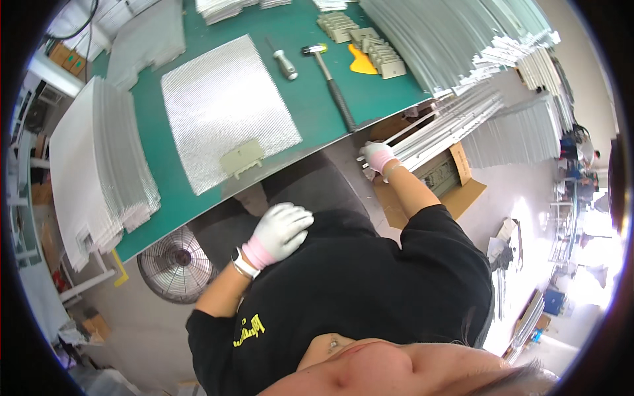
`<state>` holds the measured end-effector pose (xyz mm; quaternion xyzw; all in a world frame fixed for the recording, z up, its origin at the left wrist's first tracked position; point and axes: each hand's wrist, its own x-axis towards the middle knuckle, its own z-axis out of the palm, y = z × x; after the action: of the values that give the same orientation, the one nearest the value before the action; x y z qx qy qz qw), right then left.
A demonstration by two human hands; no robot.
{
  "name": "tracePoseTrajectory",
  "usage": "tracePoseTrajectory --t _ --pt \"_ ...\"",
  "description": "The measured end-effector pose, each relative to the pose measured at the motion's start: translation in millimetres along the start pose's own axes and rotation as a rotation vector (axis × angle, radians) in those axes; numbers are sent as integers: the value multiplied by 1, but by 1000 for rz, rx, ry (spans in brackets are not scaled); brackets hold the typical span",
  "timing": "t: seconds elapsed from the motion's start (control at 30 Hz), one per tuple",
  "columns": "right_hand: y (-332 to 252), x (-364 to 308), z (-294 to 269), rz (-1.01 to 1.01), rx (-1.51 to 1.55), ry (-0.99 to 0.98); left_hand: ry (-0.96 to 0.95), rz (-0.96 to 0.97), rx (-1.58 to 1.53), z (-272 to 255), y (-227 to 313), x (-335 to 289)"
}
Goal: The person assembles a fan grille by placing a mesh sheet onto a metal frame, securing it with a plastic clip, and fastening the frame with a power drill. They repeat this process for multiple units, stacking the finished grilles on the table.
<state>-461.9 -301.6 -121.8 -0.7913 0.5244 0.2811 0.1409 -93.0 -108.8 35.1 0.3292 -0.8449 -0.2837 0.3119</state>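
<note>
My left hand point(281, 232), in a white glove with a pink cuff, rests against the front of my black shirt. Its fingers are loosely stretched, and nothing shows in them. Reaching out to the right below the table edge, my gloved right hand point(378, 157) is closed around the near ends of long thin metal strips point(436, 135). How many it grips is hidden by the fingers. On the green table point(148, 125) in front of me lies a shiny mesh-textured metal sheet point(228, 109), with a small beige plastic plate point(242, 158) on its near edge.
A screwdriver point(285, 66), a hammer point(335, 92) and a yellow scraper point(362, 61) lie beyond the sheet, near stacked beige plates point(384, 56). Panel stacks stand left point(99, 165) and far right point(449, 39). An open cardboard box point(465, 195) sits below my right arm; a fan point(177, 264) stands lower left.
</note>
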Motion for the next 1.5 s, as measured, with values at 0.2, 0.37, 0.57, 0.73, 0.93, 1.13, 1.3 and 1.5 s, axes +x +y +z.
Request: tracePoseTrajectory --t 0.2,0.37,0.57,0.73,0.93,1.13,1.3,1.5 --pt "-91 -83 -102 -586 327 490 52 -567 -321 63 -37 -46" --pt "-208 -150 -149 -926 314 730 410 -334 -776 85 -37 9" --pt "-205 -151 -106 -1183 1058 444 558 -322 -888 -7 -7 19" --pt "-99 -131 -85 41 2803 196 1170 61 -633 -81 21 -59" --pt "-72 -214 -225 142 2276 1362 964 -617 -450 -83 57 -117" --pt "-78 -198 -283 -1261 2613 382 950 -476 -852 -10 37 -89" --pt "-156 -84 -312 -1179 2569 257 1035 -575 -787 7 22 -82" --pt "-189 -25 -268 -776 2376 230 1032 -738 -132 25 15 -108"
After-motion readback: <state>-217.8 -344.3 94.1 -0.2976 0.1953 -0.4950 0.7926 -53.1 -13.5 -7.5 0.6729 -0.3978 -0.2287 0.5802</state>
